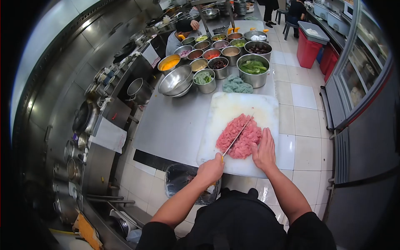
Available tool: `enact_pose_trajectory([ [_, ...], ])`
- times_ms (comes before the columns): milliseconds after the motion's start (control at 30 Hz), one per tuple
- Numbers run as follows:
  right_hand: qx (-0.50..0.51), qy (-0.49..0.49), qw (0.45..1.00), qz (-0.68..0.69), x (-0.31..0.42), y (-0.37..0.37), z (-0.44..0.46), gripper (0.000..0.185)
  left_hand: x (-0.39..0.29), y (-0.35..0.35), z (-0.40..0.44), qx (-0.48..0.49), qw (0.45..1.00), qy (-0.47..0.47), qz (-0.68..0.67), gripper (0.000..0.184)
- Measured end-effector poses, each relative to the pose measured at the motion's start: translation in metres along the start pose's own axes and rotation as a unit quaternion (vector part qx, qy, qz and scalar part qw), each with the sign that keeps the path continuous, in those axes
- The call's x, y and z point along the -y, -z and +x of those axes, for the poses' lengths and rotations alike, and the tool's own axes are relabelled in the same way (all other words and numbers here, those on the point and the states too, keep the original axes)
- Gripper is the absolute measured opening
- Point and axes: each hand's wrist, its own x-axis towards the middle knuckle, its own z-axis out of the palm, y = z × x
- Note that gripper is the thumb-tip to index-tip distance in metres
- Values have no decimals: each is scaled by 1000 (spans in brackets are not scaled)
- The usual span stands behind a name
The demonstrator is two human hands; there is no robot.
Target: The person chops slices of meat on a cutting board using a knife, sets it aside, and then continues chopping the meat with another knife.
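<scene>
My left hand (211, 170) is wrapped round the handle of a kitchen knife (238, 136). The long thin blade lies across a heap of chopped pink raw meat (246, 143), pointing away from me and to the right. Fingers stretched out and together, my right hand (264, 151) rests against the heap's right side. Under the meat is a thick white cutting board (214, 112) at the near end of a steel table (166, 125). Most of the knife's handle is hidden in my grip.
Behind the board lie a green cloth (237, 85), stacked steel bowls (176, 81) and several metal pots of cut ingredients, including green vegetables (253, 67). A dark bin (179, 175) stands below the table's front edge. A person (175, 39) is beyond the pots; a glass-door fridge (358, 71) is right.
</scene>
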Motion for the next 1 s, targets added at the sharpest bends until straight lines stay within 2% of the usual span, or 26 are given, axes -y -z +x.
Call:
enact_pose_trajectory([
  [33, 11, -3, 1000, -4, -1, 0, -1, 80, 7, -12, 9, 27, 999, -1, 32, 37],
  [133, 32, -18, 999, -12, -1, 1, -1, 81, -3, 22, 3, 16, 999, -32, 34, 35],
  [233, 45, -25, 999, -11, -1, 3, 2, 82, -28, 58, -14, 19, 1000, 10, -4, 35],
  [367, 54, -28, 998, -11, 2, 1, -2, 83, -1, 17, 7, 11, 1000, 9, 12, 36],
  [533, 40, -17, 999, -22, -2, -3, 3, 81, -10, 50, 2, 19, 1000, 2, 5, 39],
  [633, 20, -14, 1000, -16, -4, -3, 3, 80, -26, 48, -7, -10, 998, 52, -21, 39],
  [733, 19, -4, 1000, -9, 2, 0, 5, 80, 7, 13, 17, 57, 998, 11, 40, 38],
  [833, 21, -8, 1000, -14, 0, 0, 4, 80, -8, 47, 5, 40, 999, -1, 21, 40],
  [933, 21, -12, 1000, -13, 1, 0, 4, 80, -20, 56, -10, -5, 999, 48, -14, 40],
  [1000, 23, -7, 1000, -8, 0, -1, 1, 80, 7, 25, 6, 41, 998, 45, 18, 39],
])
